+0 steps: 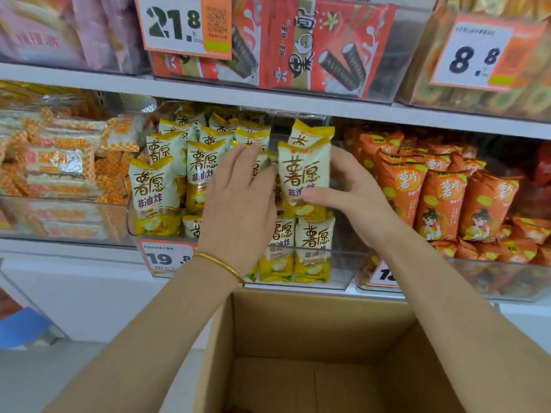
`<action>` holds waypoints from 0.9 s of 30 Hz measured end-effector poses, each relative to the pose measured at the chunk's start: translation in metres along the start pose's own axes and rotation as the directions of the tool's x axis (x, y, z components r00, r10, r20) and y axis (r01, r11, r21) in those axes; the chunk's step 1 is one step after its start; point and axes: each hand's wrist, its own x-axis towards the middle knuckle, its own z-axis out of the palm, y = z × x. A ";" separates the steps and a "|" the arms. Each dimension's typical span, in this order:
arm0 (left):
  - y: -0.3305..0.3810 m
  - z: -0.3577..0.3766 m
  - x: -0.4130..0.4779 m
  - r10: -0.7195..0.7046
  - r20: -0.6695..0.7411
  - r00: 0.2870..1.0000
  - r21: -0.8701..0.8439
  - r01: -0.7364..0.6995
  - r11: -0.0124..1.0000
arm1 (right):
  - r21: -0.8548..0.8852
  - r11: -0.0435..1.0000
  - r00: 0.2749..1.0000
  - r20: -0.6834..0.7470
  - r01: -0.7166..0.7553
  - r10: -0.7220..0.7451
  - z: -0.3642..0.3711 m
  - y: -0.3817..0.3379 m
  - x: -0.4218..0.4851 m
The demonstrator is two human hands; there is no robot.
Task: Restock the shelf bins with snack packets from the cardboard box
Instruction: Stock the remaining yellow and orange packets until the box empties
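At the middle clear bin | right hand grips an upright yellow-white chip packet, thumb across its front, ready to slot in | left hand flat, fingers straight, pressing the neighbouring packets aside (making a gap, I judge) | cardboard box open below.

On the upper shelf hangs a 21.8 price tag, with an 8.8 price tag well to its right. Between them stand red packs picturing dark rolls. Lower right, orange packets stand upright. A blurred blue object sits low on the left.
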 end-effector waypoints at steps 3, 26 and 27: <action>-0.012 0.013 -0.002 0.032 0.066 0.997 0.164 -0.042 0.986 | -0.159 0.987 0.998 -0.059 -0.008 -0.002 0.002 0.013 0.023; -0.025 0.026 0.000 -0.006 0.079 0.997 0.249 -0.014 0.969 | 0.211 0.905 0.926 -0.004 -0.369 0.378 0.016 0.058 0.142; -0.025 0.026 0.000 -0.012 0.084 0.996 0.246 -0.009 0.969 | 0.213 0.905 0.925 -0.009 -0.369 0.380 0.017 0.056 0.142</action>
